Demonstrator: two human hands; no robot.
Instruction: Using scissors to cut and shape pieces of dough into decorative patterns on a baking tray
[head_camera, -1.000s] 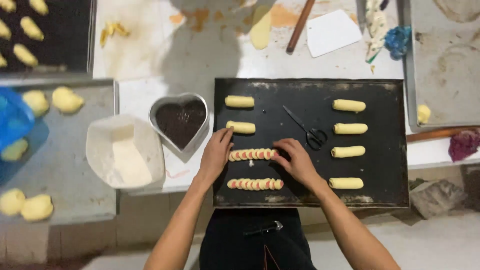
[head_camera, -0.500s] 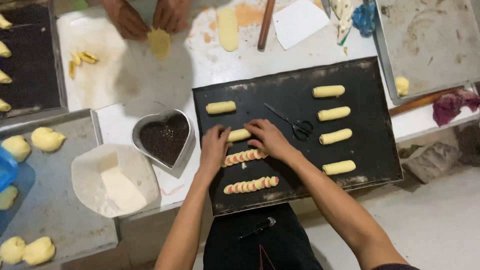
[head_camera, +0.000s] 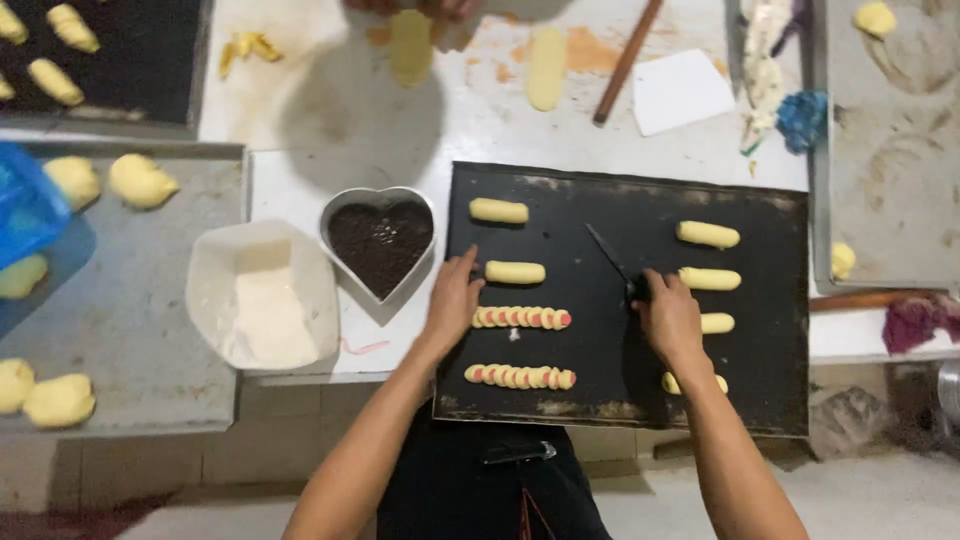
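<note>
Now, on the black baking tray (head_camera: 780, 400), the right hand (head_camera: 668, 318) grasps the scissors (head_camera: 620, 268) while the left hand (head_camera: 452, 300), fingers loose and empty, rests beside an uncut dough roll (head_camera: 515, 272), the likely next cut.

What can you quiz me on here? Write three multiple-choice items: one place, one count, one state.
1. The heart-shaped metal tin of dark filling stands:
A. left of the black baking tray
B. on that tray
C. right of that tray

2. Sliced dough rolls showing pink on the tray:
A. one
B. two
C. four

3. The right hand is:
A. at the handles of the black scissors
B. holding a wooden stick
C. inside a white bowl

Answers:
1 A, the tin sits on the white table by the tray's left edge.
2 B, two striped rolls lie near the left hand.
3 A, the blades poke out from under its fingers.
</note>
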